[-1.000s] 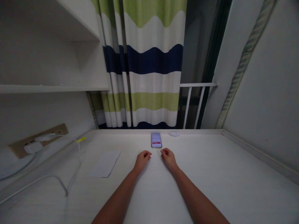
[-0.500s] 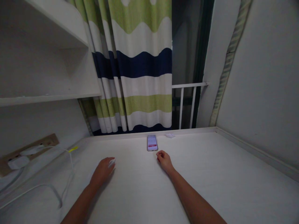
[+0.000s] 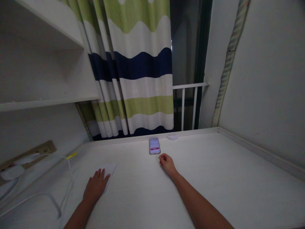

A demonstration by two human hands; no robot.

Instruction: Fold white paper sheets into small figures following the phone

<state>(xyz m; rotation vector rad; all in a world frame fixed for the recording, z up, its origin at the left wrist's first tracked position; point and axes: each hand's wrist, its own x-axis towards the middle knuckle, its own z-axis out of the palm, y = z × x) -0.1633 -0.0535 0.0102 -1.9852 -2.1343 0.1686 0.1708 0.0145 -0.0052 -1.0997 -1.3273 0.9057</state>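
My left hand (image 3: 94,187) lies spread and palm down on a white sheet of paper (image 3: 110,168). Its fingers point away from me, and much of the sheet is hidden beneath it. My right hand (image 3: 167,163) rests on the white tabletop (image 3: 135,187) with its fingers curled in. No object shows in its grip. Just beyond it, apart from the fingers, a phone (image 3: 154,146) lies face up with its screen lit.
A crumpled white scrap (image 3: 172,137) is by the table's back edge. At left, white plugs (image 3: 13,172) sit in a wall socket strip, and a white cable (image 3: 70,171) with a yellow tag trails onto the table. A shelf (image 3: 47,105) juts out above; a striped curtain (image 3: 146,89) hangs behind.
My left hand has moved left and toward me and flattened out; the white paper at its fingers now lies spread under it. My right hand and the phone stay put. The view has shifted slightly.
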